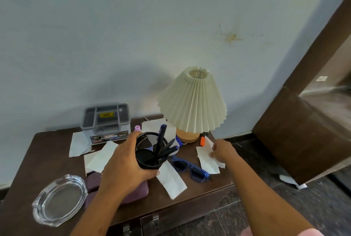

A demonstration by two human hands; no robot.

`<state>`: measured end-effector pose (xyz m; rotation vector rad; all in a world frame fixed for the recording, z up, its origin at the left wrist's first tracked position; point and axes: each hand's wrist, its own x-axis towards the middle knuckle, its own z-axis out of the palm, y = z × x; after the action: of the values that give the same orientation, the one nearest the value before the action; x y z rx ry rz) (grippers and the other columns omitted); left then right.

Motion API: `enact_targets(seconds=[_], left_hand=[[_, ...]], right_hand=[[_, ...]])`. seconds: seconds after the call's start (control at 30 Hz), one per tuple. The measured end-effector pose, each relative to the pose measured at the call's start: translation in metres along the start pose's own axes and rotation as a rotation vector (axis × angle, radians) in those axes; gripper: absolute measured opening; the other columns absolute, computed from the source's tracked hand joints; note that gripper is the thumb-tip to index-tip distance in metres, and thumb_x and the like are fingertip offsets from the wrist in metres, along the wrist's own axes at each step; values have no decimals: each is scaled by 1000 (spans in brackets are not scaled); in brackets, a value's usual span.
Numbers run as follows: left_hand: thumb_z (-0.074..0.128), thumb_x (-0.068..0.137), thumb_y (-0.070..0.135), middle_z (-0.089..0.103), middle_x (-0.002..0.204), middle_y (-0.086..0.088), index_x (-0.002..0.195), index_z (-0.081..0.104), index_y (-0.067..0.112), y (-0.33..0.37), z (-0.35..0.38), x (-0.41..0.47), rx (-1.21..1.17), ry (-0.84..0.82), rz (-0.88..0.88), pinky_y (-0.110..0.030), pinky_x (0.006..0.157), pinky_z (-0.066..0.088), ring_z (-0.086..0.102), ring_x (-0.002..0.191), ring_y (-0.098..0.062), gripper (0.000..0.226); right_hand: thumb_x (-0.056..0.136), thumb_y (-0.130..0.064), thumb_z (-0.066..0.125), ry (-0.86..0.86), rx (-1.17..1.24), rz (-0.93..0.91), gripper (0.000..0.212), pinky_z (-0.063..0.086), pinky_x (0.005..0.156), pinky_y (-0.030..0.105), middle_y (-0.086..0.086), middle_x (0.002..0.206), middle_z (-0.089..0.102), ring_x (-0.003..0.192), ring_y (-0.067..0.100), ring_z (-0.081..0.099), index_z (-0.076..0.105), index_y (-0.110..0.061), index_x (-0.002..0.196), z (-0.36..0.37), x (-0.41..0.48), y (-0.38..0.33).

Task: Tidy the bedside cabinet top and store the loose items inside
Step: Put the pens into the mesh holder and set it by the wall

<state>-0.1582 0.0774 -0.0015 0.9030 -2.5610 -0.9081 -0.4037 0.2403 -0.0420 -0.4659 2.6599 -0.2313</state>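
1. Grips the black mesh pen cup (146, 161) in the left hand (123, 161), fingers curled round the far wall, thumb against the near base.
2. Holds that cup tilted, mouth upward, over the middle of the cabinet top (47, 159), with dark pens (162, 137) leaning out past its right rim.
3. Pinches a white paper slip (206, 159) at its right edge with the right hand (223, 152), close to the cabinet's right edge.
4. Leaves blue sunglasses (190, 169) lying between the two hands, just beside the pinched slip, toward the front edge.
5. Shows more loose papers (171, 178): one below the cup reaching toward the front edge, others left of the left hand and behind the cup.
6. Rests the left wrist over a purple pouch (136, 190); beside it, near the front-left corner, sits a glass ashtray (58, 199).
7. Crowds the back edge with a grey organiser box (106, 121) by the wall, a small pink cap (137, 128) just beside it, a pleated lamp (191, 102) at the back right, and an orange highlighter (202, 140) beside the lamp base.
8. Keeps bare wood only along the left side, between box and ashtray.
9. Offers open floor (269, 169) right of the cabinet, before a brown wooden panel (294, 140); below the front edge hang two drawer handles (155, 221).
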Motion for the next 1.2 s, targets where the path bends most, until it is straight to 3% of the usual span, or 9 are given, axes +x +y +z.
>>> enact_targets(seconds=[0.13, 0.27, 0.33, 0.43, 0.5, 0.67, 0.83, 0.97, 1.2], left_hand=[[85, 44, 54, 51, 132, 11, 135, 26, 39, -3, -3, -1, 10, 23, 5, -36, 94, 48, 48, 121, -15, 109], [84, 45, 55, 51, 132, 11, 135, 26, 38, -4, -4, -3, 19, 14, 10, -35, 93, 48, 48, 122, -15, 108], [84, 45, 55, 51, 133, 10, 136, 26, 37, -5, -5, -5, 19, 15, 13, -35, 94, 48, 47, 123, -15, 109], [84, 46, 55, 51, 133, 10, 137, 26, 37, -7, -8, -7, 12, 30, 25, -34, 95, 48, 47, 123, -15, 109], [83, 47, 55, 50, 134, 10, 136, 25, 38, -8, -9, -7, 13, 28, 34, -34, 96, 47, 47, 124, -14, 108], [83, 47, 56, 49, 135, 11, 138, 25, 37, -9, -9, -5, 15, 23, 40, -33, 98, 47, 45, 125, -14, 109], [83, 47, 55, 49, 133, 13, 135, 26, 39, -5, -5, -5, 9, -8, 58, -34, 98, 48, 45, 122, -12, 106], [83, 47, 54, 48, 131, 14, 135, 27, 40, -5, -3, -5, 13, -18, 78, -32, 97, 46, 44, 120, -10, 105], [81, 45, 53, 51, 127, 14, 132, 28, 42, -5, -2, -7, -1, -35, 85, -31, 93, 47, 47, 116, -10, 103]], right_hand=[[86, -23, 66, -148, -56, -101, 42, 44, 98, 30, 10, 127, 57, 114, 25, 54, 57, -9, 124, 6, -2, -9], [83, -32, 68, -190, 22, -231, 27, 45, 88, 27, 3, 119, 59, 101, 18, 54, 62, -22, 108, 21, -1, -27], [84, -35, 66, -120, 60, -235, 22, 49, 87, 29, 1, 109, 62, 96, 18, 58, 63, -23, 102, 20, 3, -33], [92, -26, 53, 156, 47, -168, 20, 53, 82, 33, 1, 92, 59, 84, 19, 60, 62, -18, 108, 14, 7, -32], [95, -26, 48, 285, 33, -104, 23, 54, 83, 38, 4, 98, 55, 89, 24, 59, 60, -16, 111, 13, 10, -30], [96, -30, 47, 268, 86, -45, 30, 53, 90, 42, 10, 106, 59, 98, 28, 60, 59, -9, 112, 15, 20, -36], [93, -31, 55, 290, 12, -53, 28, 55, 81, 35, 10, 105, 61, 94, 25, 62, 57, -11, 112, 26, 20, -33], [93, -15, 54, 353, -30, -33, 22, 57, 82, 38, 11, 105, 58, 95, 27, 62, 57, -10, 115, 26, 18, -33], [93, -21, 50, 213, 120, -43, 28, 53, 85, 34, 15, 108, 64, 93, 27, 62, 58, -5, 114, -11, -19, -43]])
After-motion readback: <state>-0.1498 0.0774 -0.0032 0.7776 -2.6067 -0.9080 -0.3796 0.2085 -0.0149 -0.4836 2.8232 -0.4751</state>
